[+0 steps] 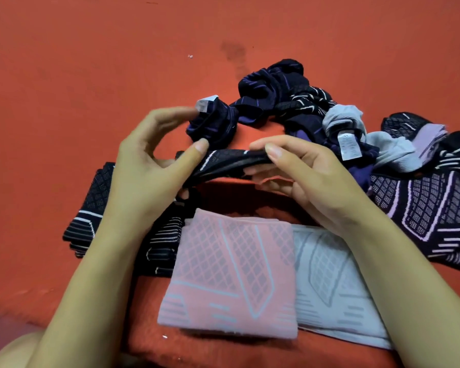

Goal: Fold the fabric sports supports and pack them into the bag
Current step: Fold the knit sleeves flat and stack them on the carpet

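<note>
Between my 2 hands, just above the red surface (91,75), a black support (231,162) with white lines hangs stretched in mid-air. The fingers of my left hand (146,176) curl round its left end, thumb on top; the fingers of my right hand (298,176) pinch its right end, thumb over the upper edge. I judge this to be the folding step: the piece is gathered but not yet flat. Below my wrists lie a folded pink support (231,274), a pale grey support (327,274) beside it, and folded black ones (91,208) to the left. A crumpled pile (290,102) waits behind, unfolded. No bag is visible to me. Next I should lay this piece flat, square its edges, and double it over.
</note>
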{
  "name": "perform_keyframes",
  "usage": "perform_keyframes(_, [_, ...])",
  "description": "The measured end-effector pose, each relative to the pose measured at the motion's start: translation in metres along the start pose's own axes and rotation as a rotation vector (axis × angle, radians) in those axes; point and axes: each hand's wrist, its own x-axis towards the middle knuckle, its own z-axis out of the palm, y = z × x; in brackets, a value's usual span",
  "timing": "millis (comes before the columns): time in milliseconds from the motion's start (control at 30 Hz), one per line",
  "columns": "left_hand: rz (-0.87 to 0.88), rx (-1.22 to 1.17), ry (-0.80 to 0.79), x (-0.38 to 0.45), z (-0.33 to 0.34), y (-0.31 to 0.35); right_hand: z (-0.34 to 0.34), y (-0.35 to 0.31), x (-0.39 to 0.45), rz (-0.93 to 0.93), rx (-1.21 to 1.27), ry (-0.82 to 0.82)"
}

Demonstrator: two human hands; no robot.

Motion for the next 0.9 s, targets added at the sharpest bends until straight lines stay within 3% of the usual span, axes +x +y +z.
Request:
perform_keyframes(100, [-0.079, -0.223, -0.003, 0.001, -0.001, 0.000, -0.003, -0.003, -0.002, -0.064, -0.073, -0.043])
perform_keyframes(167, [-0.117, -0.372, -0.104, 0.001, -0.004, 0.001, -0.003, -0.002, -0.001, -0.098, -0.103, 0.044])
perform_keyframes(267, [-0.046, -0.195, -0.190, 0.000, -0.004, -0.001, -0.003, 0.001, 0.002, -0.152, -0.192, 0.193])
perform_keyframes(433, [-0.017, -0.083, -0.054, -0.002, 0.000, 0.004, -0.007, 0.011, 0.008, -0.287, -0.472, 0.308])
perform_keyframes(667, [0.144, 0.025, 0.128, -0.008, 0.003, 0.019, 0.003, -0.002, 0.003, -0.356, -0.364, 0.198])
perform_keyframes(900, [0.205, -0.076, 0.024, -0.011, -0.017, 0.031, 0.012, -0.034, -0.007, -0.489, -0.453, 0.232])
